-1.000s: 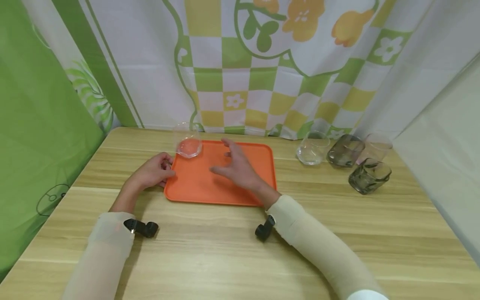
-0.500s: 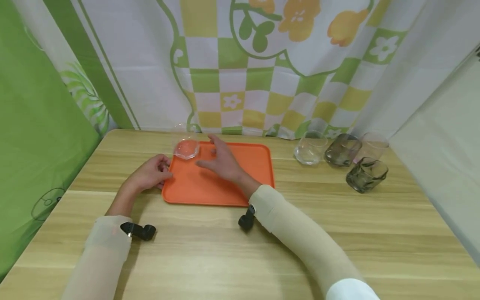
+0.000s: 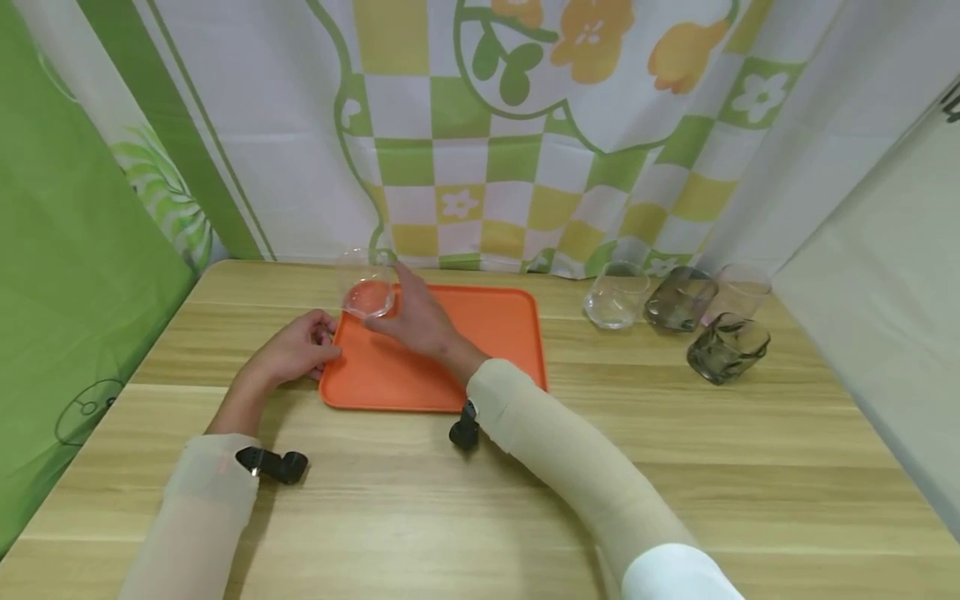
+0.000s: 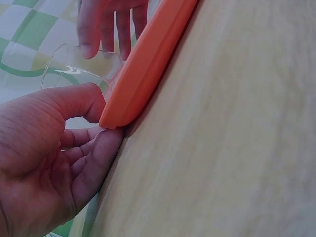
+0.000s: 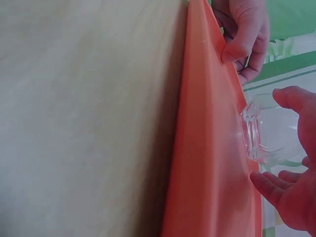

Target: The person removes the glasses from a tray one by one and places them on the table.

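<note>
On the far left corner of the orange tray (image 3: 480, 333) stands a clear drinking glass (image 3: 366, 287). My left hand (image 3: 294, 350) pinches the tray's left edge; in the left wrist view the thumb lies over the rim (image 4: 148, 59) and the fingers tuck beneath it. Over the tray, my right hand (image 3: 420, 321) is beside the glass, thumb at its near side and fingers at its right. In the right wrist view the thumb and fingers (image 5: 291, 98) are spread about the glass (image 5: 279, 128), and no firm grip shows.
At the table's right stand more glasses: a clear one (image 3: 615, 300), a smoky grey one (image 3: 678, 302), a pinkish one (image 3: 738, 293) and a dark patterned one (image 3: 726, 352). A checked curtain (image 3: 465, 167) hangs behind the wooden table (image 3: 390, 500).
My right hand has moved left across the tray up to the clear glass. My left hand stays at the tray's edge, and the glass has not moved on the tray.
</note>
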`<state>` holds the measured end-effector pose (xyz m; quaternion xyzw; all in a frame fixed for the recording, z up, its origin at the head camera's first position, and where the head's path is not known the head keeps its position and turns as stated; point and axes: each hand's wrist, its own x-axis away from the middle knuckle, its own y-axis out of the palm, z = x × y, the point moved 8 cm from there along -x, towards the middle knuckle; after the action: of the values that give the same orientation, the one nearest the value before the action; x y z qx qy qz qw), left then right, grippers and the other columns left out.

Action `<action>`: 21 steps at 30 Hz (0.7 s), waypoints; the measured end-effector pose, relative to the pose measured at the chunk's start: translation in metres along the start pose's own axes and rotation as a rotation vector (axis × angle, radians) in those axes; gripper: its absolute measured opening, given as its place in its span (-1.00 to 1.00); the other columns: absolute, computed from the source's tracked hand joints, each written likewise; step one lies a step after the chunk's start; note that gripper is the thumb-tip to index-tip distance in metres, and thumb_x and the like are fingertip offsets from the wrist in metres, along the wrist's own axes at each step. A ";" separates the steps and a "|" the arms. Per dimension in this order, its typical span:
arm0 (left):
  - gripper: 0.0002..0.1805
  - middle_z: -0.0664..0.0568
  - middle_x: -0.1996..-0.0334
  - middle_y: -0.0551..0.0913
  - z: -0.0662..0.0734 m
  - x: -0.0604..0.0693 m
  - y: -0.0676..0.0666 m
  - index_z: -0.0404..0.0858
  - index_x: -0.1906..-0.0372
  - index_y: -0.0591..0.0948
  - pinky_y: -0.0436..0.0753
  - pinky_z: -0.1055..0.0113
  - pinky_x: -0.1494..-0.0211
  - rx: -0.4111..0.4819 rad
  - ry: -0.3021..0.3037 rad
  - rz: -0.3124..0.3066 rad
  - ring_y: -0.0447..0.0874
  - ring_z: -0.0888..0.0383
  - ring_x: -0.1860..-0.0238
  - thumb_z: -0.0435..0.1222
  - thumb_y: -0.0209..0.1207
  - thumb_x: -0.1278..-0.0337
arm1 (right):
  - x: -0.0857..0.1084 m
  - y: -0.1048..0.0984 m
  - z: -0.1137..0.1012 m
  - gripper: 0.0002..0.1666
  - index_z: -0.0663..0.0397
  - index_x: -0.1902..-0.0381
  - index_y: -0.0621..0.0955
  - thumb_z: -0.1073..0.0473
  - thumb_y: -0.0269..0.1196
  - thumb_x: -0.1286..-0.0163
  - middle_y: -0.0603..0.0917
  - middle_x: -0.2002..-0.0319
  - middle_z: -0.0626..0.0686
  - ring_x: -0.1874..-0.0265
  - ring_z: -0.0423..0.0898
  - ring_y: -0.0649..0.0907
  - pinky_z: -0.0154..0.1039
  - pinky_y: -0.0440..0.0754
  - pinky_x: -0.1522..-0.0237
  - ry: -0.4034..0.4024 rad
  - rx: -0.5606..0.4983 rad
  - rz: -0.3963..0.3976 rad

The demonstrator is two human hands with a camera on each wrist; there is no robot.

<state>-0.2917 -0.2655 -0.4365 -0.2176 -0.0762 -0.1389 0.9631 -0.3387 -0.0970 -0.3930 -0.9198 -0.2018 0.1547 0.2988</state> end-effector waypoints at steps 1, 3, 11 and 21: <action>-0.52 -0.12 0.28 0.38 0.000 0.000 0.000 -0.53 -0.19 0.28 0.72 0.23 0.43 0.000 0.001 0.001 0.58 0.08 0.45 -0.48 0.16 -0.24 | -0.001 0.000 -0.002 0.22 -0.05 -0.67 0.00 -0.05 0.48 -0.29 0.17 -0.58 0.11 -0.51 0.02 0.24 0.01 0.37 -0.39 -0.002 -0.002 0.005; -0.52 -0.13 0.28 0.38 0.001 0.001 0.000 -0.53 -0.18 0.28 0.73 0.23 0.43 0.002 0.002 0.002 0.58 0.08 0.44 -0.49 0.17 -0.23 | -0.003 0.001 -0.002 0.24 -0.05 -0.67 -0.02 -0.10 0.48 -0.29 0.18 -0.57 0.11 -0.49 0.01 0.27 -0.01 0.39 -0.38 0.007 -0.002 0.009; -0.52 -0.13 0.29 0.38 0.002 0.002 0.001 -0.54 -0.16 0.28 0.73 0.24 0.43 -0.003 0.008 -0.001 0.58 0.08 0.45 -0.50 0.16 -0.21 | -0.012 0.008 0.001 0.30 0.05 -0.66 -0.02 -0.12 0.50 -0.24 0.20 -0.56 0.11 -0.43 0.03 0.36 0.00 0.42 -0.35 0.043 -0.030 0.030; -0.54 -0.12 0.29 0.38 0.002 0.001 0.000 -0.54 -0.16 0.28 0.73 0.23 0.43 -0.018 0.013 -0.006 0.59 0.08 0.45 -0.50 0.16 -0.23 | -0.019 0.017 0.001 0.28 -0.04 -0.67 -0.07 -0.18 0.45 -0.29 0.12 -0.60 0.06 -0.50 0.04 0.27 0.04 0.37 -0.40 0.089 0.034 0.021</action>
<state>-0.2907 -0.2646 -0.4345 -0.2250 -0.0693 -0.1437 0.9612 -0.3512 -0.1173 -0.4012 -0.9226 -0.1759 0.1204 0.3215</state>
